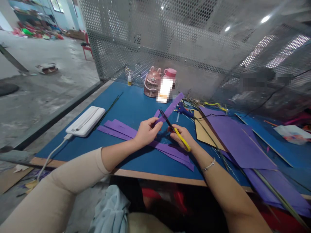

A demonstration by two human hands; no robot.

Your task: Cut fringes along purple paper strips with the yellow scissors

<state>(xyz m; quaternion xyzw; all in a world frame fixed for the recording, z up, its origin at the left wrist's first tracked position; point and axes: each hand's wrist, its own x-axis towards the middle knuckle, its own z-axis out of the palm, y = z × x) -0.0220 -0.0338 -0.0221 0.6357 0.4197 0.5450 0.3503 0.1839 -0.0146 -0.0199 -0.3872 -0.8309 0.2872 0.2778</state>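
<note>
A purple paper strip with small cuts along its edge is pinched in my left hand, raised above the table. My right hand grips yellow-handled scissors, whose dark blades lie against the strip near my left fingertips. Whether the blades are apart is hard to make out. Under and beside both hands, more purple strips are spread on the blue tabletop, several with fringed edges. Part of this pile reaches toward the table's front edge.
Left stands a white power bank with a cable. Behind are a small glue bottle, a pink bear-eared container and a blurred bright phone-like shape. Rightward lie a blue glue gun, brown card and purple sheets. Perforated metal panel behind.
</note>
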